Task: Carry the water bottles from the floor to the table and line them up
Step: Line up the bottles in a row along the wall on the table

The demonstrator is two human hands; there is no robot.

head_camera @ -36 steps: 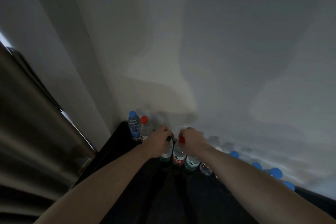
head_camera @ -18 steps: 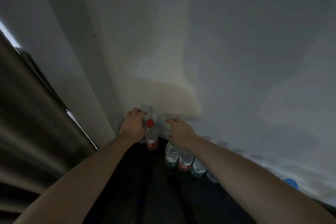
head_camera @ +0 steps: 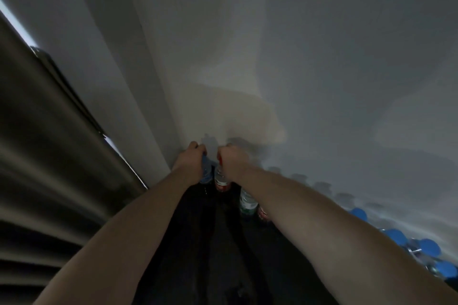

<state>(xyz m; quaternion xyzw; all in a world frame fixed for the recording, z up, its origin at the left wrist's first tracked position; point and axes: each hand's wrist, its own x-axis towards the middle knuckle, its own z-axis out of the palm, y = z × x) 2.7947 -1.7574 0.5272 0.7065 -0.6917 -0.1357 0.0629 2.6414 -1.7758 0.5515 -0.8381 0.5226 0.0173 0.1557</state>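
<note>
Both hands have moved from the middle of the row to the desk's (head_camera: 223, 255) far left corner. A long row of bottles (head_camera: 396, 236) already lines the far edge by the wall. Left hand (head_camera: 192, 159) has its grip curled round the blue bottle (head_camera: 206, 174); right hand (head_camera: 231, 157) clasps the red-capped bottle (head_camera: 221, 180). Judging by this, only straightening remains.
</note>
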